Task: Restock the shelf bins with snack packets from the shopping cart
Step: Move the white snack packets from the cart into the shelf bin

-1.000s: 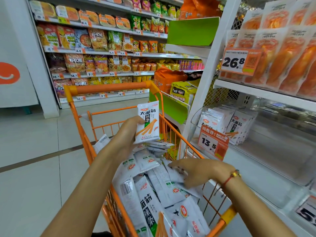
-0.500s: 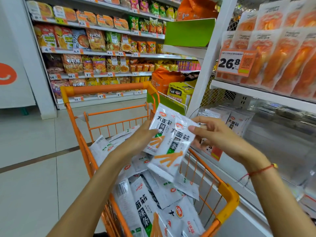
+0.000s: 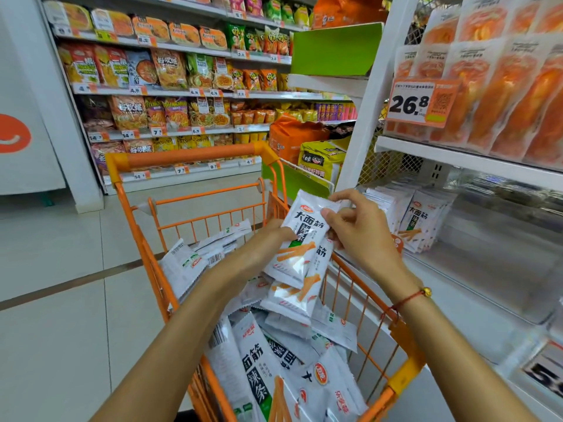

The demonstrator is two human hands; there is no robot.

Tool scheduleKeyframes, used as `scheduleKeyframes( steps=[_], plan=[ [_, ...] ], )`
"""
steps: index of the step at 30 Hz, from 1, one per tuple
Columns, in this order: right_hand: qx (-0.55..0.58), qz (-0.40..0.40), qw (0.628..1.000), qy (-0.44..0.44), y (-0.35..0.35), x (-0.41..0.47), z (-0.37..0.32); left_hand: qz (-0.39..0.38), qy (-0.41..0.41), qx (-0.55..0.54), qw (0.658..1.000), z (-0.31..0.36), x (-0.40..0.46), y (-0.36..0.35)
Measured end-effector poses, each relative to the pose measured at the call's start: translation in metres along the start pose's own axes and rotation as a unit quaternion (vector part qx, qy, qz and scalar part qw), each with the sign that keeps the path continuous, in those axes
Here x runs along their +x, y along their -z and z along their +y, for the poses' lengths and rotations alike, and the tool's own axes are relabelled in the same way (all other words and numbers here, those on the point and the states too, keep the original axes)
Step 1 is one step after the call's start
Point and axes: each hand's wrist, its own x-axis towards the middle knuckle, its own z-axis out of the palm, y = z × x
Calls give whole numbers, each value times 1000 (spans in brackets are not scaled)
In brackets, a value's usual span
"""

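Snack packets (image 3: 300, 239), long axis upright, frame centre; gripped by left hand (image 3: 268, 239) and right hand (image 3: 359, 229); shelf bin (image 3: 502, 269) right, nearer right hand.

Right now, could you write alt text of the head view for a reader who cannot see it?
Both hands, left hand and right hand, hold white snack packets above an orange shopping cart full of the same packets. To the right, a clear shelf bin holds a few more.
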Motion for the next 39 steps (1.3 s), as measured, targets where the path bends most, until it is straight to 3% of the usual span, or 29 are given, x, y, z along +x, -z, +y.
scheduleKeyframes(
  steps=[3, 5, 8, 10, 12, 16, 20, 24, 29, 34, 39],
  plan=[
    [-89, 39, 995, 8, 2, -4, -8, 11, -13, -46, 999, -2, -8, 5],
    [-114, 6, 991, -68, 13, -5, -20, 29, -22, -95, 995, 1, -12, 8],
    [-21, -246, 943, -224, 21, -15, -41, 69, -28, -154, 985, 2, -13, 9],
    [104, -337, 897, -265, 12, -23, -44, 99, -21, -187, 977, 3, -13, 9],
    [170, -291, 905, -260, 0, -23, -36, 120, -10, -198, 973, 4, -10, 6],
    [218, -70, 956, -184, -15, -23, -27, 135, -7, -209, 968, 4, -9, 5],
    [146, 36, 987, -63, -33, -30, -25, 123, -6, -202, 972, 3, -2, -4],
    [10, 23, 999, -25, -35, -27, -23, 124, -45, -192, 973, 2, 1, -8],
    [40, -29, 996, -68, -13, -27, -23, 108, -62, -145, 982, 15, -2, -21],
    [71, -19, 985, -159, 27, -18, -15, 33, -36, -112, 993, 55, 9, -62],
    [42, -38, 956, -286, 89, 7, 4, -82, -38, 67, 994, 101, 34, -110]
  ],
)
